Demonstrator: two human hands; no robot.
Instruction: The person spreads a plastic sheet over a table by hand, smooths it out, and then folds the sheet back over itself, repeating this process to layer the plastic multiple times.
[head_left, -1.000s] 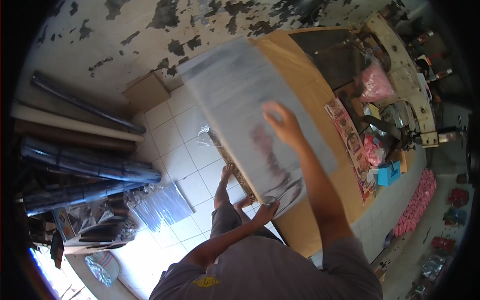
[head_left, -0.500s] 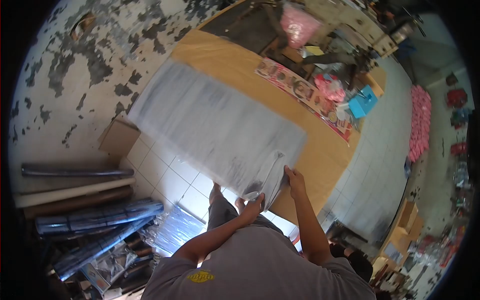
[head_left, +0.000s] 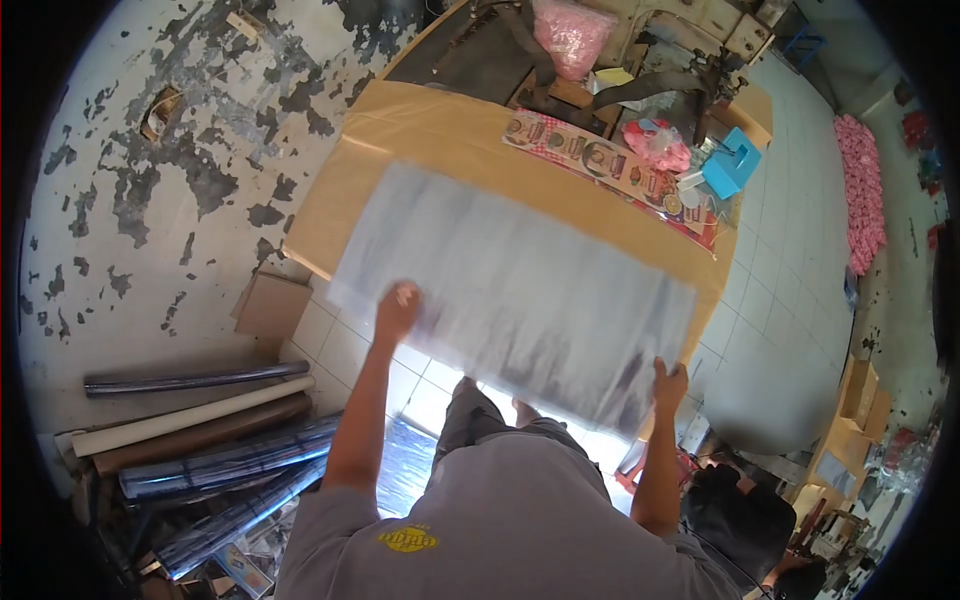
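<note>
Head view: the hands are spreading wide along the grey sheet [head_left: 520,290], apparently giving steadier control of its length. The left hand [head_left: 399,305] is curling its fingers together at the near edge; blur is hiding whether they're pinching. The right hand [head_left: 670,385] is clamping its grip on the sheet's right end. That sheet is reaching over the counter [head_left: 400,110], its near edge overhanging floor tiles [head_left: 335,340]; 1 blue box [head_left: 732,165] is sitting beyond the far edge.

A pink-filled bag [head_left: 575,38] is sitting at the upper centre, a blue holder [head_left: 732,163] at the upper right. Long rolls [head_left: 200,412] are lying lower left, below brown cardboard [head_left: 272,308]; a dark-clothed person [head_left: 738,515] is occupying the lower right.
</note>
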